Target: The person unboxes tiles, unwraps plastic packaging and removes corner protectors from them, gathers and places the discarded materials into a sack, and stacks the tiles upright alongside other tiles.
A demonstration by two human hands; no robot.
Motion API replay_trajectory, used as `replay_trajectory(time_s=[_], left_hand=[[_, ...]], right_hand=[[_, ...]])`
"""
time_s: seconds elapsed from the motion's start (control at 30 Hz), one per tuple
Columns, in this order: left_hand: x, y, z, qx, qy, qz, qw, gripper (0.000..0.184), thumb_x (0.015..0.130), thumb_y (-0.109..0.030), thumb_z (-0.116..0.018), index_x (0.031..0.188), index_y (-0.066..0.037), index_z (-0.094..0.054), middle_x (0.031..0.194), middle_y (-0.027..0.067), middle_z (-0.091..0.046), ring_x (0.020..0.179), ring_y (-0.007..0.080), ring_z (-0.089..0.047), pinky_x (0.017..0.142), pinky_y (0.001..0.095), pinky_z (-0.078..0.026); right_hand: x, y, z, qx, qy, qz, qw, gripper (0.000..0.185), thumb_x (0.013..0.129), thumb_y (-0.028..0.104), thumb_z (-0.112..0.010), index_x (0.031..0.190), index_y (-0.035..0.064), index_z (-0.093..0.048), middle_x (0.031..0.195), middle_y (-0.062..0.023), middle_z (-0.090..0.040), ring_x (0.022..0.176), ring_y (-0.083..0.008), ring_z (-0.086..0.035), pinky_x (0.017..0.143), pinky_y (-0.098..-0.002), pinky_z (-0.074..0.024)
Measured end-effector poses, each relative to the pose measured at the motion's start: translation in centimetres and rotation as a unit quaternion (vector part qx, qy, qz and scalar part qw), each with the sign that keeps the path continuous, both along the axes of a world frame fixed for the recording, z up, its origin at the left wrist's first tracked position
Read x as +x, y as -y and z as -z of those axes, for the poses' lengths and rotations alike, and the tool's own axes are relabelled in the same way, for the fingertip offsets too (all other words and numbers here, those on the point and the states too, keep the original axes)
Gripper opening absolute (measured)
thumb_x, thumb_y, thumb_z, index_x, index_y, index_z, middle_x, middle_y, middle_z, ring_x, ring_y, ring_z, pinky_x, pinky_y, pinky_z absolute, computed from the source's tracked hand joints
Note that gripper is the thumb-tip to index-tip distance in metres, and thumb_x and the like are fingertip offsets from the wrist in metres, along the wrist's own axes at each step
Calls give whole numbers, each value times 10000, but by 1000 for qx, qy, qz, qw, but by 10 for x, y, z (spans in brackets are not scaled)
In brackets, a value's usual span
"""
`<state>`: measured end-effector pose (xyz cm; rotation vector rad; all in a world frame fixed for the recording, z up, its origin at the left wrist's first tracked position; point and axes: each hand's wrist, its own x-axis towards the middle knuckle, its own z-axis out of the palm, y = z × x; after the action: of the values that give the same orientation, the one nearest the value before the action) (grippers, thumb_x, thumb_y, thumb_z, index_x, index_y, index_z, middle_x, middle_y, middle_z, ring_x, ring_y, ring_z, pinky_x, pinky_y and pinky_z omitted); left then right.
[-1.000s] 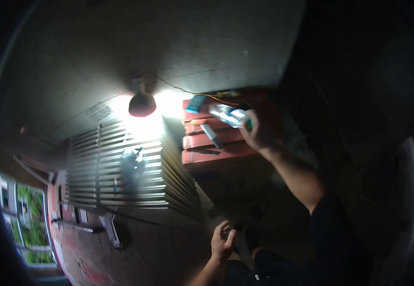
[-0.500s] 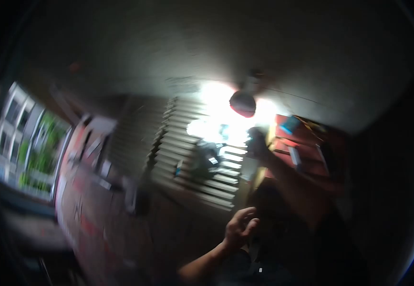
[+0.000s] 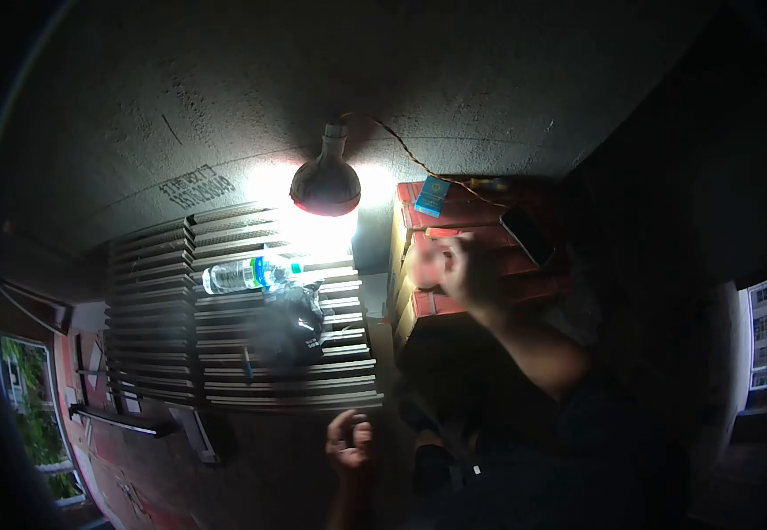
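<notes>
The right hand (image 3: 465,272), blurred, is over the stacked red packages (image 3: 465,212); whether its fingers grip anything cannot be told. About it stand the dark phone (image 3: 527,237) at two o'clock, blue box (image 3: 432,196) at eleven, lit lamp (image 3: 325,184) at ten, and water bottle (image 3: 233,276) on slats (image 3: 149,309) at nine. The left hand (image 3: 349,439), half open with curled fingers, lies at seven.

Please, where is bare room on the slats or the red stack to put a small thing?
Bare slats lie left of the bottle and pen, and at the near right corner, below the bag. It is crowded around bottle and bag, and at the red stack, with blue box, phone and right hand.
</notes>
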<state>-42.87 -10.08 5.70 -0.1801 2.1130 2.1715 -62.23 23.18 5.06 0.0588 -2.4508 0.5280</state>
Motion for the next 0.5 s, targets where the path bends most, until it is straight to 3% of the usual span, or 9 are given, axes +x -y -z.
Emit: replay_trajectory(time_s=[0.07, 0.17, 0.27, 0.4, 0.47, 0.5], left_hand=[[-6, 16, -2, -35, 26, -75, 996, 330, 929, -207, -620, 1185, -7, -563, 983, 62, -629, 868, 113, -573, 801, 253, -483], [-12, 31, 10, -25, 16, -120, 992, 314, 920, -157, -586, 1200, -19, -553, 987, 49, -600, 843, 97, -524, 792, 238, -459], [-21, 52, 19, -21, -41, -148, 988, 310, 938, -155, -567, 1216, -20, -545, 986, 43, -587, 834, 97, -514, 772, 234, -449], [-45, 106, 16, -167, -61, -190, 966, 238, 955, -113, -537, 1160, 5, -561, 985, 60, -585, 868, 118, -543, 776, 246, -471], [-70, 141, 49, -270, -140, -217, 928, 207, 943, -118, -572, 1099, 18, -583, 993, 82, -600, 882, 150, -569, 770, 269, -488], [-85, 160, 69, -325, -180, -218, 902, 209, 935, -137, -608, 1055, 33, -594, 986, 99, -618, 879, 181, -589, 762, 306, -509]], right_hand=[[21, -32, -1, 56, 104, 64, 991, 176, 779, 75, -660, 931, 56, -574, 856, -175, -611, 794, -363, -618, 686, -457, -508], [31, -58, 23, 32, 176, 31, 983, 180, 746, 62, -659, 896, 53, -561, 848, -175, -616, 762, -384, -612, 671, -480, -508], [41, -69, 11, 21, 193, 2, 981, 205, 720, 63, -658, 903, 51, -565, 833, -173, -623, 759, -385, -617, 676, -481, -511], [37, -93, -18, 40, 222, -14, 974, 221, 695, 48, -664, 897, 53, -573, 829, -172, -635, 786, -373, -630, 689, -463, -513], [15, -105, -22, 88, 145, -30, 985, 155, 669, 38, -669, 809, 52, -603, 828, -167, -636, 783, -375, -625, 682, -457, -501], [-1, -96, -42, 93, 198, 13, 976, 161, 662, 18, -661, 812, 50, -615, 830, -183, -629, 795, -389, -619, 690, -459, -499]])
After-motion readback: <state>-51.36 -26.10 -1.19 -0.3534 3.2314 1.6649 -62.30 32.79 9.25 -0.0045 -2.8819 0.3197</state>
